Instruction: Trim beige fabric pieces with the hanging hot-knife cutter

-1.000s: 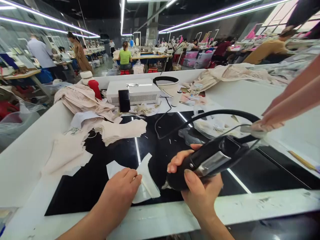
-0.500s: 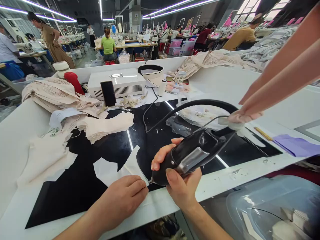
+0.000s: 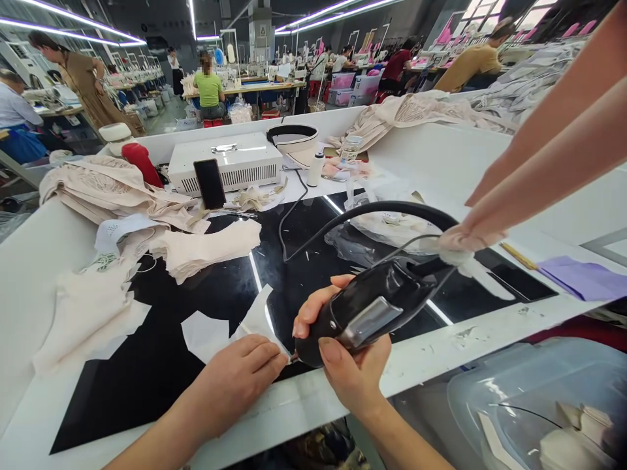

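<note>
My right hand [image 3: 355,372] is wrapped round a black handheld tool [image 3: 362,313] with a silver plate on its side and a thick black cable at its rear. The tool's thin metal tip points left and reaches the edge of a white curved fabric piece [image 3: 259,316]. Over the near end of that piece lies my left hand [image 3: 240,375], fingers pressed together on it beside the tip; the fingertips partly hide what they grip. Another white piece [image 3: 206,334] lies just left on the black glossy surface [image 3: 161,365]. Pink cloth [image 3: 539,163] is tied at the tool's rear and stretches up right.
Stacked beige fabric pieces [image 3: 210,248] lie at the left. A white metal box [image 3: 225,163], a phone [image 3: 209,184] and a white bottle [image 3: 316,170] stand behind. Purple cloth [image 3: 582,277] lies right, above a clear plastic bin [image 3: 533,391]. Several people work in the background.
The tool and my right hand have shifted slightly left. The curved white piece shows a bright reflection line beside it. My left hand has moved a little left and stays on the fabric.
</note>
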The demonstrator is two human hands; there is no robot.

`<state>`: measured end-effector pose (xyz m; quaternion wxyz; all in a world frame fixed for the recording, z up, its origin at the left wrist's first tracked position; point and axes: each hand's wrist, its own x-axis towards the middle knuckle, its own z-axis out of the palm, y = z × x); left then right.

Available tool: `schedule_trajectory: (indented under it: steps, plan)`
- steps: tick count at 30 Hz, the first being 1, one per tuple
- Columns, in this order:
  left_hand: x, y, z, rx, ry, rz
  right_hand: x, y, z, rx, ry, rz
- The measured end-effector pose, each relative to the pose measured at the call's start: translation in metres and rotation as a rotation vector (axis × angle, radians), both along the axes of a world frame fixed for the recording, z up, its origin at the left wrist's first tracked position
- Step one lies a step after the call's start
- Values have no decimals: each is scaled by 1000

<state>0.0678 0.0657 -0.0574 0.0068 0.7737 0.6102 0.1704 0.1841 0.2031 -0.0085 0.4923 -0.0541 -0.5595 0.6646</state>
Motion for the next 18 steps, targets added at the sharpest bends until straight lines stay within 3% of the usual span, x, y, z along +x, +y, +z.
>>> schedule_trajectory:
  steps: [18]
  plan:
    - [-1, -10, -8, 46, 7, 105, -1, 0, 2, -25, 5, 16]
